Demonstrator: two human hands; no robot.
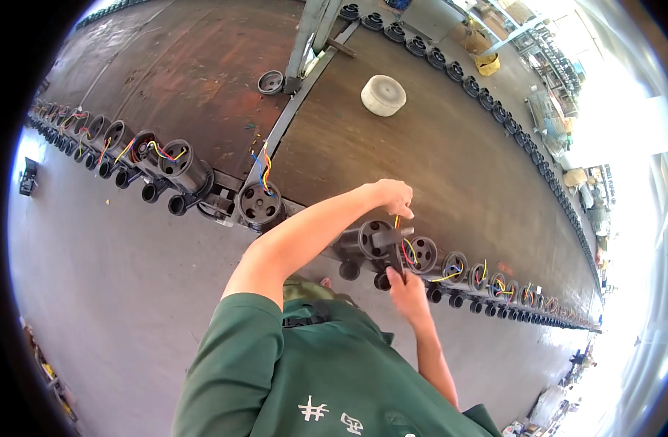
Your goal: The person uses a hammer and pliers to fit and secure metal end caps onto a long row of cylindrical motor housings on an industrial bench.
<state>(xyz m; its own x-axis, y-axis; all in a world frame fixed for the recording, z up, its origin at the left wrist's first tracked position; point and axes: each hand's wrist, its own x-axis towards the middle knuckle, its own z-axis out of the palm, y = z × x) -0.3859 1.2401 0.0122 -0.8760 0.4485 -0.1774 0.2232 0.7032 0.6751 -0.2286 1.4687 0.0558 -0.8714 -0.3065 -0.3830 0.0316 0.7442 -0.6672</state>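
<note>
My left hand (pixel 394 197) is closed in a pinch above the row of parts. Just under its fingertips stand thin coloured wires (pixel 397 221), which it appears to grip. In my right hand (pixel 409 293) is the dark handle of a hammer (pixel 385 239), its head over a round black housing (pixel 369 231). That housing has holes in its top. To the right of the hammer, another black housing (pixel 423 253) has red and yellow wires coming from it. Left of my left forearm, a black housing (pixel 261 204) stands with blue, red and yellow wires (pixel 267 169) sticking up.
More wired housings (pixel 177 160) line the table's near edge on both sides. A white round block (pixel 383 95) sits on the brown tabletop (pixel 334 153). A grey post (pixel 308 44) rises beside a loose black ring (pixel 270 81). Black parts (pixel 454 71) line the far edge.
</note>
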